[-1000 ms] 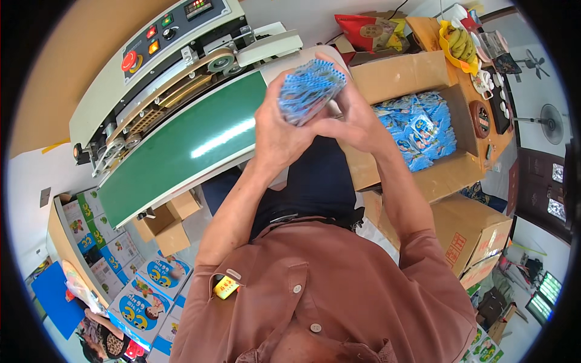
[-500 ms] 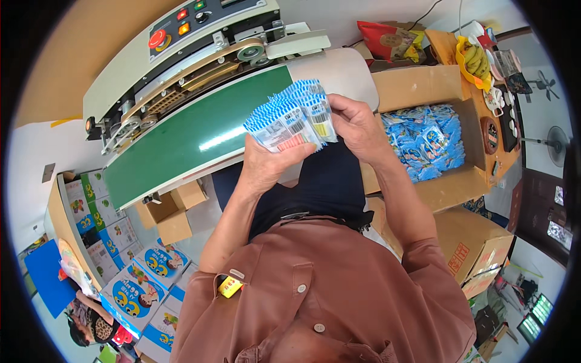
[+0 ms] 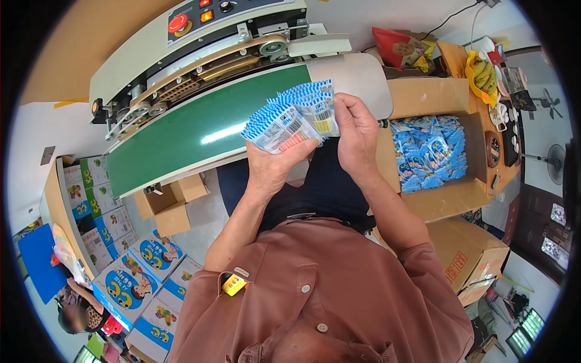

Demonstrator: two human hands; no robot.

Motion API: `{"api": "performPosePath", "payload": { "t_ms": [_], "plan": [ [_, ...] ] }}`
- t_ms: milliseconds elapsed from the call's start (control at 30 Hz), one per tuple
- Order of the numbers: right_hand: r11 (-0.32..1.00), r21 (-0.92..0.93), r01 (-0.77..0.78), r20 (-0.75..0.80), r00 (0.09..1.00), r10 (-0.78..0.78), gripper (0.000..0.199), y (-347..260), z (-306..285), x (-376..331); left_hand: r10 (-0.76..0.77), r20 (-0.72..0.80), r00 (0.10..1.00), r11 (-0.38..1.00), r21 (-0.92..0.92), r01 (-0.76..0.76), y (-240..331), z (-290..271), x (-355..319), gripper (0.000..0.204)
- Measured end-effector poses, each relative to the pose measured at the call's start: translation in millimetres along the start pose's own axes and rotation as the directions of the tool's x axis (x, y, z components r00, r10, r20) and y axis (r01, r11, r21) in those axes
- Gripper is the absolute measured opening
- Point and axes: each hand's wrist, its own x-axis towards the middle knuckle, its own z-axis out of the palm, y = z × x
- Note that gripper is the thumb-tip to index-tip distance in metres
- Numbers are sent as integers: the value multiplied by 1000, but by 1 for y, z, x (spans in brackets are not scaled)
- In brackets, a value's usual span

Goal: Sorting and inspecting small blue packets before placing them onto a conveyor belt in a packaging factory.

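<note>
In front of me, above my lap, is a fanned stack of small plastic packets [image 3: 270, 129] with blue-and-white striped top edges and printed backs. My left hand [image 3: 272, 169] is closed around the lower left part, its thumb lying across the front packet. At the stack's right side, my right hand [image 3: 358, 133] pinches the edge of the packets there, which show a yellow patch. Behind the stack runs the green belt [image 3: 175, 142] of a sealing machine [image 3: 212, 60]; the packets are held over its near edge.
An open cardboard box [image 3: 436, 209] full of blue packets stands to my right, with a closed carton [image 3: 466, 254] nearer. Printed cartons [image 3: 130, 290] are stacked at left, near another person [image 3: 88, 311]. A small open box [image 3: 172, 221] sits below the belt. Yellow-bowled bananas [image 3: 482, 75] lie far right.
The whole view has shifted a little, so the machine and the box sit further right. Both hands keep the packets; my right fingers have straightened slightly along the stack's right edge.
</note>
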Motion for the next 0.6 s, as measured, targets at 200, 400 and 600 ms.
{"api": "performPosePath", "payload": {
  "t_ms": [200,400,600],
  "plan": [
    [993,-40,110,12,994,-110,20,-4,12,-4,5,-14,1000,997,-83,-6,1,-2,-4,38],
    [977,7,-211,291,936,200,21,-4,-6,11,-39,-7,999,984,-175,37,2,-9,-14,42],
    [978,-129,-161,185,966,183,24,-2,3,5,-39,-87,995,986,-163,24,-3,-8,-16,43]
  ]
}}
